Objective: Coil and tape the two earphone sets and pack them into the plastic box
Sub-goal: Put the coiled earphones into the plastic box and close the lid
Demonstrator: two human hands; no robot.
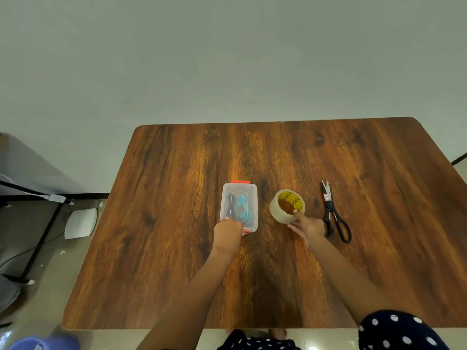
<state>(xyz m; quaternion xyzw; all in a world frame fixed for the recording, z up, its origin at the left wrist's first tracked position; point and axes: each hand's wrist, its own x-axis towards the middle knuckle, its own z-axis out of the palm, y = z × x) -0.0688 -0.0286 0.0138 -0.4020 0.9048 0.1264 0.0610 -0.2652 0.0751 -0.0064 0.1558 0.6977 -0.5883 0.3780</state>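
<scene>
A clear plastic box (pixel 240 195) with orange latches lies on the wooden table (pixel 177 248), its lid on. Through the lid I see a blue earphone coil (pixel 243 208) and a dark one (pixel 231 207) beside it. My left hand (pixel 227 233) grips the box's near end, fingers curled over the edge. To the right stands a roll of clear tape (pixel 286 206) with a yellow core. My right hand (pixel 308 227) holds the roll at its near side, index finger hooked inside the core.
Black scissors (pixel 334 214) lie right of the tape roll, blades pointing away. A white device (pixel 80 222) and black stand legs (pixel 38 236) are on the floor left of the table. A wall runs behind the table's far edge.
</scene>
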